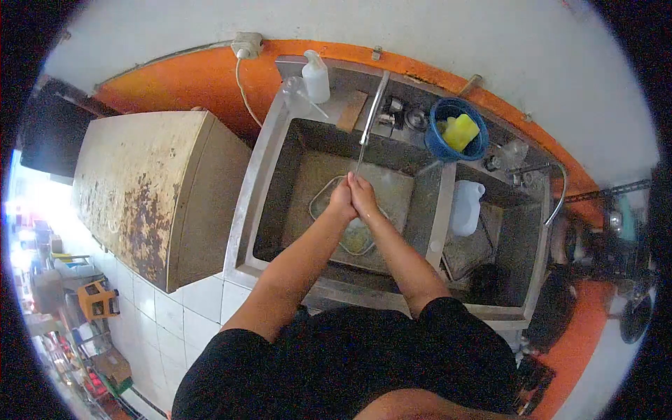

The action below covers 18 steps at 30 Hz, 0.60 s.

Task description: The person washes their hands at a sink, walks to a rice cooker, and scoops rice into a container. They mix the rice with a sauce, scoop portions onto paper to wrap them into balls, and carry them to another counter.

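Note:
Water runs from the long metal faucet [376, 108] onto my two hands, which are pressed together over the left basin of the steel sink [245, 210]. My left hand [341, 199] and my right hand [364, 196] touch each other along the palms, fingers closed and pointing toward the faucet. No object shows between them, though the space between the palms is hidden. Beneath them in the basin lies a clear rectangular container [319, 204], partly covered by my hands and forearms, with something yellowish [357, 241] at its near end.
A blue basket [437, 147] with yellow sponges [460, 131] stands on the sink's back ledge. A white spray bottle [316, 78] is at the back left. The right basin holds a white jug [465, 208]. A worn, rusty cabinet [143, 196] stands left of the sink.

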### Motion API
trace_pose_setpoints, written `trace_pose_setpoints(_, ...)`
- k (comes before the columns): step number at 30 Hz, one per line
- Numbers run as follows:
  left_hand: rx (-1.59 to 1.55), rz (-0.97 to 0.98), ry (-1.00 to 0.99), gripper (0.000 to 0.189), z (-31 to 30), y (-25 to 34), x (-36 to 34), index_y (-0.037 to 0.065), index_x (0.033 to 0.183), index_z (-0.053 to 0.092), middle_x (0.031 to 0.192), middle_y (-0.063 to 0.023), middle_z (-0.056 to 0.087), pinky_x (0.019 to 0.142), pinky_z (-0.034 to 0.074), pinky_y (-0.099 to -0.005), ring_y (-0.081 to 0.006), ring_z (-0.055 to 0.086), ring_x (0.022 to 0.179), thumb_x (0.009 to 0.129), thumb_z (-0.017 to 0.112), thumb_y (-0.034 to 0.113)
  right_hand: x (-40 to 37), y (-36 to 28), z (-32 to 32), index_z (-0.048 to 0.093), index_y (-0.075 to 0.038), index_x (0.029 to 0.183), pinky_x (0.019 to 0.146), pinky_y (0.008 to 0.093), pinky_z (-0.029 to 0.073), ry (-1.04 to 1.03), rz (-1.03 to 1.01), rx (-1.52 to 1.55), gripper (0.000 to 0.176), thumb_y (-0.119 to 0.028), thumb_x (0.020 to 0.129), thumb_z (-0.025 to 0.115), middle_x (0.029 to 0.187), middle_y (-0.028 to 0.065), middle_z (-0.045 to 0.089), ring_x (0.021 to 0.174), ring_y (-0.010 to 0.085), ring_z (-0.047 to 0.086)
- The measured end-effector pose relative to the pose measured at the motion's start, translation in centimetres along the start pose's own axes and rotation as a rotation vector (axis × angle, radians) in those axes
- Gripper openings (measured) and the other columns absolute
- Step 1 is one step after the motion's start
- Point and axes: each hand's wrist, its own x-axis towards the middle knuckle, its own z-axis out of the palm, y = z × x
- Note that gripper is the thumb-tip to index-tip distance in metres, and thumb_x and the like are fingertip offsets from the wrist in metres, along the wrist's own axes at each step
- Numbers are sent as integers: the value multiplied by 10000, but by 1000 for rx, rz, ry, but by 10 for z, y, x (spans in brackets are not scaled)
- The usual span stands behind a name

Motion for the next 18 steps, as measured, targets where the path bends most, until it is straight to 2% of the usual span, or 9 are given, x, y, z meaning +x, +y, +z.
trace_pose_setpoints(3,-31,48,40,349,-1,-3,2,64,994,540,947,-100,584,807,453,-391,-257,558,879,934,354,354,2,4,-10,590,9,898,727,391,428,17,-94,-300,453,-412,898,423,825,186,610,804,326,583)
trace_pose_setpoints(6,84,51,112,272,23,-2,-27,57,920,550,878,-102,597,803,458,-374,-244,571,829,906,389,276,2,1,-15,585,-1,889,694,397,441,-70,-210,-282,420,-390,898,427,758,189,594,753,340,574)
trace_pose_setpoints(9,-6,-53,24,253,-8,-10,9,55,966,555,896,-72,598,754,473,-342,-205,576,821,912,447,278,3,-9,-20,569,-5,879,690,387,450,14,-54,-323,349,-336,891,461,708,181,577,728,315,575)
trace_pose_setpoints(12,29,34,-216,177,-44,-21,45,62,929,570,803,-37,593,659,477,-292,-158,569,732,890,495,217,60,-5,-56,558,-20,916,706,339,457,67,-350,-246,233,-243,866,513,772,139,594,746,242,578)
trace_pose_setpoints(13,-42,27,-80,129,-13,-13,8,62,915,588,744,-8,575,588,460,-254,-117,535,653,879,500,149,80,-10,-70,558,-44,943,708,316,457,136,-454,-271,184,-201,852,530,829,106,601,768,197,571)
trace_pose_setpoints(15,223,61,12,129,-10,-12,12,55,927,597,719,-2,560,535,445,-241,-104,506,605,868,495,108,111,-45,-91,556,11,978,709,307,452,169,-197,-570,250,-178,814,550,833,94,604,758,198,574)
trace_pose_setpoints(16,119,22,11,137,-2,-8,-1,54,939,603,711,3,557,491,422,-222,-86,486,575,856,510,109,145,-14,-108,563,3,1001,694,310,452,38,-236,-380,288,-202,800,574,817,68,592,766,191,570)
trace_pose_setpoints(17,327,112,73,137,9,-2,-14,64,881,617,640,10,522,435,377,-209,-85,448,508,857,550,181,169,9,-107,518,-15,1071,690,295,452,39,-193,-244,339,-196,791,583,852,30,565,767,177,551)
trace_pose_setpoints(18,312,68,35,190,4,1,-13,97,758,601,575,19,472,403,346,-219,-88,389,443,853,581,260,158,-4,-100,425,-17,1171,722,284,453,-42,94,107,442,-181,794,587,970,41,531,842,171,523)
